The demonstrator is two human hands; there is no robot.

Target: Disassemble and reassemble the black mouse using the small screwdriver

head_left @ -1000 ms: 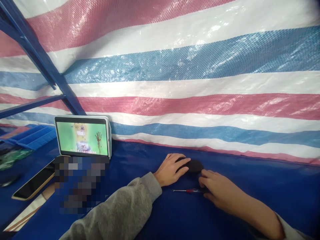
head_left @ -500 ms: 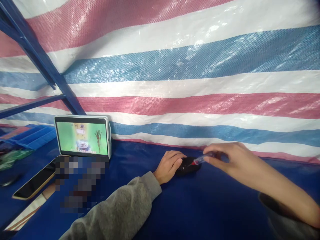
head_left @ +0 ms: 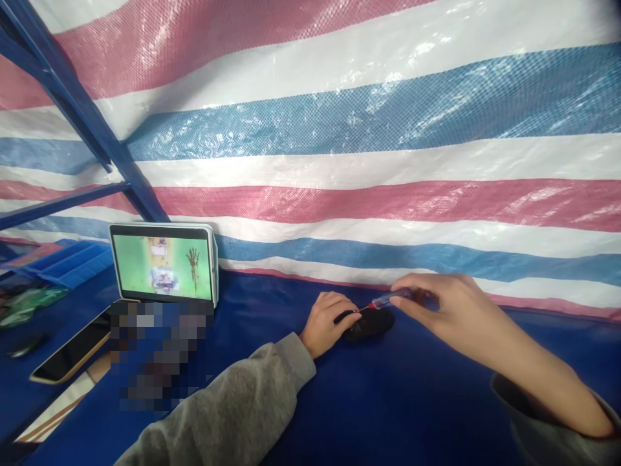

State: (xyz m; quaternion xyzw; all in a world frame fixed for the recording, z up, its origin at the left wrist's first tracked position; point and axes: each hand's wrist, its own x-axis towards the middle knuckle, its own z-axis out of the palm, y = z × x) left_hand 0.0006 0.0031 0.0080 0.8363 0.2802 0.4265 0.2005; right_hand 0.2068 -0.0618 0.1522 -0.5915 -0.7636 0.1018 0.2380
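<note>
Fingers [head_left: 413,283] of the right hand [head_left: 451,303] pinch the screwdriver [head_left: 384,300] over the mouse [head_left: 372,325], its shaft and long axis slanting down leftward, tip by the left hand [head_left: 327,323], whose fingers clasp the mouse

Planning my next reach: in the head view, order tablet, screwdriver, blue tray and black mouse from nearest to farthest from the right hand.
1. Screwdriver: held in the right hand.
2. Black mouse: just to its left.
3. Tablet: farther left.
4. Blue tray: far left, past the tablet.
</note>
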